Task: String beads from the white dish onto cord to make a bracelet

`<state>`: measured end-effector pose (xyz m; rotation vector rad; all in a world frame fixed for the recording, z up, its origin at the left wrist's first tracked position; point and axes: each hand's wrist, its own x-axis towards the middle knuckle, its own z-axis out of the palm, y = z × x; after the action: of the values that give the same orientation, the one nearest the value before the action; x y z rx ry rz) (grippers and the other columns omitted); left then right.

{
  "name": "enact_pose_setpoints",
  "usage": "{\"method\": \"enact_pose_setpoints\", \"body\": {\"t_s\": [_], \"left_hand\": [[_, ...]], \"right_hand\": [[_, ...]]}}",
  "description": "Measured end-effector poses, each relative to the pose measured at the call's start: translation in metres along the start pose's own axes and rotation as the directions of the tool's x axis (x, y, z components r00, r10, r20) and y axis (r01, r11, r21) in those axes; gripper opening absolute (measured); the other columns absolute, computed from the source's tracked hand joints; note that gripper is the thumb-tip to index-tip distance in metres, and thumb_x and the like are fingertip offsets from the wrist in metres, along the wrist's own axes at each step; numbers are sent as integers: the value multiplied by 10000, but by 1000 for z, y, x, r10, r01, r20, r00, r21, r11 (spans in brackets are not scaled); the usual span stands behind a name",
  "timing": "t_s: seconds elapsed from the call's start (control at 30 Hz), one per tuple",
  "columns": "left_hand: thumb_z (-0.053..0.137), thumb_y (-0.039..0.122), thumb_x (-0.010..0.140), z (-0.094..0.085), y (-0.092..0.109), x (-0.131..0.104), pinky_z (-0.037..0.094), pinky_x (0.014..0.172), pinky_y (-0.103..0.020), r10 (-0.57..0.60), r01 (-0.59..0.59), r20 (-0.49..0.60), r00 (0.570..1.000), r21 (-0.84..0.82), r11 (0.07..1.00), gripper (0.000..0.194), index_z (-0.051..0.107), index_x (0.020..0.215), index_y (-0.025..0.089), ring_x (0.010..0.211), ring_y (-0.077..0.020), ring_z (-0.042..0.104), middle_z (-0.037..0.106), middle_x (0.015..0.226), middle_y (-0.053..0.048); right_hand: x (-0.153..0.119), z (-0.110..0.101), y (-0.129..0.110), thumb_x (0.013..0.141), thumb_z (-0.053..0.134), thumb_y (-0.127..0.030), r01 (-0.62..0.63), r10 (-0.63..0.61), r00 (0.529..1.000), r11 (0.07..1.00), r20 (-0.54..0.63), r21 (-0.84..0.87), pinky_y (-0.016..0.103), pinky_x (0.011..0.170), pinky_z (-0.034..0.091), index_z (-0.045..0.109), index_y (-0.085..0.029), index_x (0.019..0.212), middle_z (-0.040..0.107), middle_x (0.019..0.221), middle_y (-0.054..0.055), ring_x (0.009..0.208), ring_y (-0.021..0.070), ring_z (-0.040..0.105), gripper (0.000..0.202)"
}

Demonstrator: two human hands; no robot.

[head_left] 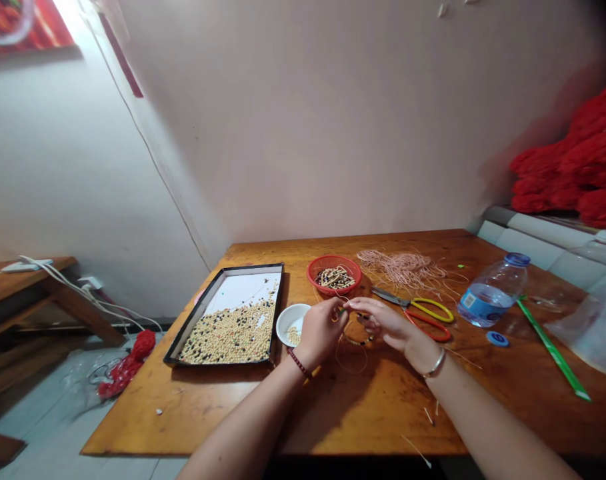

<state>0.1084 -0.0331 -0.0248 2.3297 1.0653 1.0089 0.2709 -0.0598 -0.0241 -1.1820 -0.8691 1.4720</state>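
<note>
Close together over the wooden table (223, 413), my left hand (323, 330) and my right hand (385, 325) pinch a thin cord with their fingertips nearly meeting. A curved row of dark and pale beads (360, 341), a beaded string, hangs between them, and a loop of cord droops below. The exact grip is partly hidden by the fingers. Just left of my left hand is a white bowl (284, 327) with a few pale beads. Beyond my hands stands a red basket (310, 277) filled with beaded strings (335, 276).
A black-rimmed tray (281, 293) of loose beads (227, 333) lies at left. Behind my right hand are a tangle of pink cord (403, 268) and scissors (427, 317). Further right sit a water bottle (490, 293), its blue cap-like disc (497, 339) and a green strip (553, 350).
</note>
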Motion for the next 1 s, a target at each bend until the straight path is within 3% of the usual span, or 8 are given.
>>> {"method": "enact_pose_setpoints", "body": {"t_s": [0.43, 0.63, 1.0], "left_hand": [[556, 303, 844, 2, 0, 4, 488, 777, -273, -56, 38, -51, 997, -306, 951, 193, 678, 934, 183, 842, -163, 641, 711, 936, -52], [605, 373, 821, 0, 5, 8, 503, 837, -320, -128, 84, -65, 990, -463, 882, 285, 691, 972, 147, 911, -192, 654, 712, 981, -98], [602, 357, 827, -5, 5, 10, 513, 686, -250, -208, 53, -268, 941, -490, 870, 222, 703, 897, 172, 875, -177, 663, 720, 928, -77]], "right_hand": [[10, -9, 7, 668, 754, -367, 62, -70, 990, 996, 125, 69, 194, 406, 156, 675, -190, 859, 506, 598, -51, 423, 19, 269, 272], [10, -10, 6, 686, 731, -359, 112, -114, 988, 993, 100, 28, 206, 389, 113, 689, -174, 842, 626, 801, 6, 410, -3, 260, 245], [10, -11, 6, 690, 697, -355, 91, -89, 995, 993, 35, -70, 218, 401, 87, 711, -167, 864, 696, 920, 75, 398, 1, 240, 257]]}}
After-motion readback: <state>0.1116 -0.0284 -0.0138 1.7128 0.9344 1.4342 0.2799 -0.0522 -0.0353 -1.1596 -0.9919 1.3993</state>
